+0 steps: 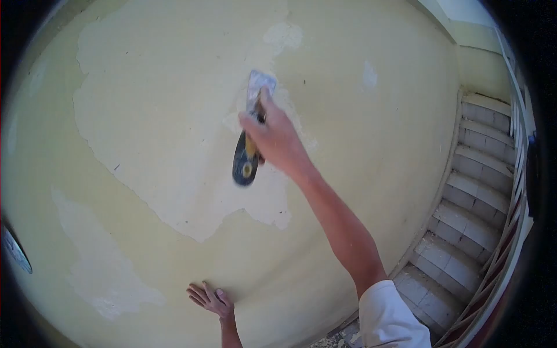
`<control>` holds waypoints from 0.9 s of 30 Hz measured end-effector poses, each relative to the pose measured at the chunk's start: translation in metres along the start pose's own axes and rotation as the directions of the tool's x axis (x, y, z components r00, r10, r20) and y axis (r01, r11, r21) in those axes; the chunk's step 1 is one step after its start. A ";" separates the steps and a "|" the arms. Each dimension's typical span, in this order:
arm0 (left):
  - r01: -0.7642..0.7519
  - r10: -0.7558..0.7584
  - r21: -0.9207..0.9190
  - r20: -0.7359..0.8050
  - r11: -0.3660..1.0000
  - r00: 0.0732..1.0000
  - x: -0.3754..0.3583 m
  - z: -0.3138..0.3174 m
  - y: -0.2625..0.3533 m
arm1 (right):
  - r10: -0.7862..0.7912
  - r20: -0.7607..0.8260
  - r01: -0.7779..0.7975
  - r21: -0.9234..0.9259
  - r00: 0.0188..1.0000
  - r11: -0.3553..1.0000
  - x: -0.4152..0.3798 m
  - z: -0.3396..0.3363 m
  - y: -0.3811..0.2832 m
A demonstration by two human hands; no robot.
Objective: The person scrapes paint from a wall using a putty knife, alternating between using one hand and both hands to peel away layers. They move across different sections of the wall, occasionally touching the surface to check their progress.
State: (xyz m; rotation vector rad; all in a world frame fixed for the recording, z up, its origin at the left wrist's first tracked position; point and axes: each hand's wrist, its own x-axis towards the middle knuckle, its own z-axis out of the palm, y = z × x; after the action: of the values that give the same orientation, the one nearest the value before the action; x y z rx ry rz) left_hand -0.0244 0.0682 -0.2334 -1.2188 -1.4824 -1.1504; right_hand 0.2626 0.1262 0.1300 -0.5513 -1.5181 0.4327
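My right hand (pixel 268 130) is closed round the black and yellow handle of a scraper (pixel 243 165). Its metal blade points up and lies at or near the pale bare patch (pixel 174 104) on the yellow wall (pixel 360 151). Low on the same wall, my left hand (pixel 213 298) rests with its fingers spread, and something small and dark shows beside its thumb, too small to make out.
Tiled stairs (pixel 476 188) climb along the right side, with a railing (pixel 519 191) at their outer edge. Debris (pixel 342 337) lies on the floor at the bottom. A round-edged object (pixel 16 249) shows at the far left. More pale patches (pixel 104 272) mark the wall.
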 end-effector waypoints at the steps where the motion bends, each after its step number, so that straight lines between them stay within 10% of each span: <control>1: -0.004 0.004 -0.001 -0.002 1.000 1.000 0.001 0.000 -0.001 | -0.002 -0.004 0.002 0.001 1.000 1.000 0.009 -0.004 -0.004; 14: -0.028 0.028 0.003 -0.037 1.000 0.999 -0.001 0.001 -0.002 | 0.052 -0.009 -0.047 0.329 0.999 0.943 0.042 -0.004 -0.053; 27: 0.006 -0.006 -0.017 -0.015 1.000 1.000 -0.003 0.000 -0.001 | 0.070 -0.117 -0.043 0.222 0.991 0.974 0.066 -0.013 -0.051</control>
State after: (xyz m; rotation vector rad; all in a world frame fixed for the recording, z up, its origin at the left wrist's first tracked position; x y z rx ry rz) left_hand -0.0254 0.0680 -0.2362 -1.2157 -1.4680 -1.1763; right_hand 0.2727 0.1229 0.2142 -0.4400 -1.3182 0.5920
